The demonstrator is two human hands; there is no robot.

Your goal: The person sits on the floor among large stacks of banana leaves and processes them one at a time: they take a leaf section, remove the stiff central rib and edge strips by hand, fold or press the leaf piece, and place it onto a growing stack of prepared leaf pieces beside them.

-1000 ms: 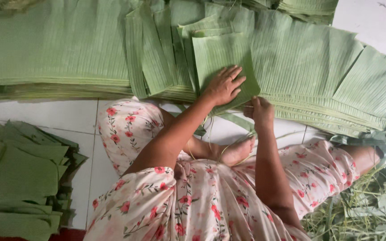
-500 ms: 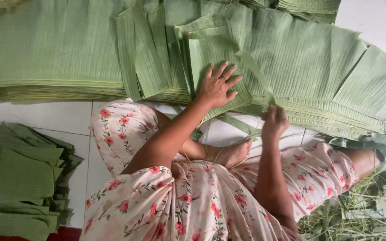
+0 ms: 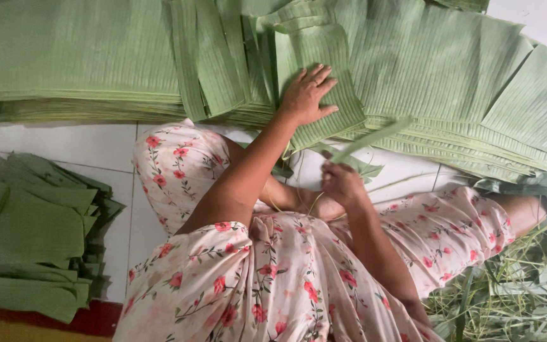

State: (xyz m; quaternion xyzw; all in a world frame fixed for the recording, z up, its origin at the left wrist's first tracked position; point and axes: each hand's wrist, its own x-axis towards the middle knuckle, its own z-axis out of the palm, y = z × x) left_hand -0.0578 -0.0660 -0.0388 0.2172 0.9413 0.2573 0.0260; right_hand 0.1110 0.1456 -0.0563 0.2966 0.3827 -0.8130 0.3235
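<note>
Head view: left hand (image 3: 308, 95) flat on leaf piece (image 3: 324, 76)

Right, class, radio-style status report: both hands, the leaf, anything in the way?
Left hand flat on cut leaf piece. Right hand gripping torn green strip. Nothing blocking.

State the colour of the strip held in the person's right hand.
Pale green; the strip shows in the head view, pinched by the right hand.

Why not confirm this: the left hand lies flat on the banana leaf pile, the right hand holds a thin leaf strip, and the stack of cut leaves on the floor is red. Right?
Wrong in one respect: the head view shows the stack of cut leaves is green, not red. The rest holds: the left hand lies flat on the banana leaf pile, and the right hand holds the thin leaf strip.
</note>
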